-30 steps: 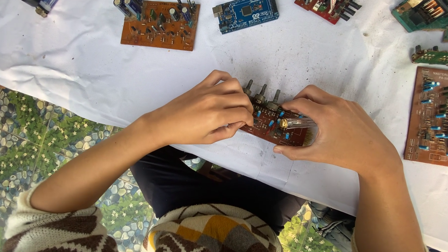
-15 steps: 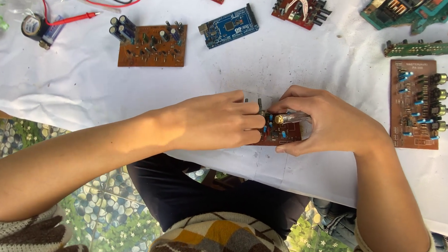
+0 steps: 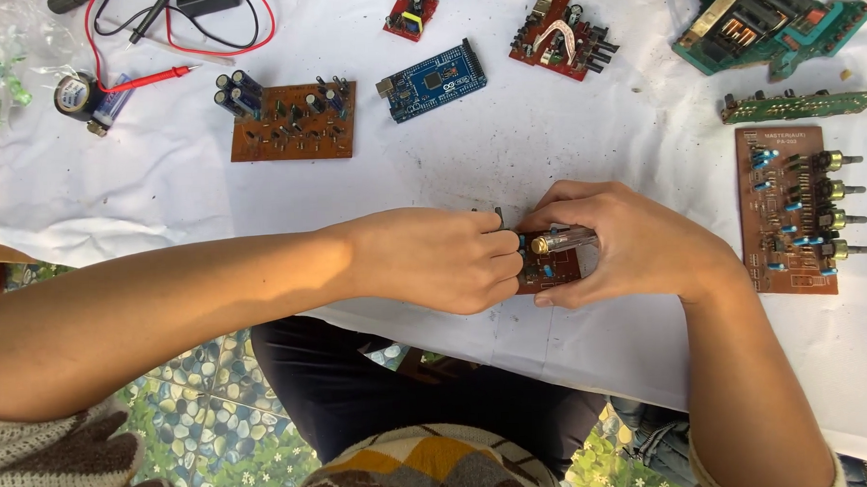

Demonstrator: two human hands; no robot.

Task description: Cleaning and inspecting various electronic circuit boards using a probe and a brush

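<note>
A small brown circuit board (image 3: pixel 552 266) with blue parts lies near the front edge of the white-covered table (image 3: pixel 572 354). My left hand (image 3: pixel 434 261) is curled over the board's left side, its fingers closed on the edge. On the right side my right hand (image 3: pixel 635 241) grips the same board. A shiny metal cylinder with a brass end (image 3: pixel 560 240) rests across the board under my right fingers. Much of the board is hidden by both hands.
Other boards are spread over the cloth: a brown one with capacitors (image 3: pixel 293 120), a blue one (image 3: pixel 436 81), a red one (image 3: pixel 562 31), a green one (image 3: pixel 767 21), a narrow green strip (image 3: pixel 801 104), and a brown one with knobs (image 3: pixel 788 210). Red probe (image 3: pixel 149 80) and tape roll (image 3: pixel 73 94) at left.
The view has tilted so more of the far table shows. Both hands stay closed on the small board, which has shifted slightly toward the table's middle.
</note>
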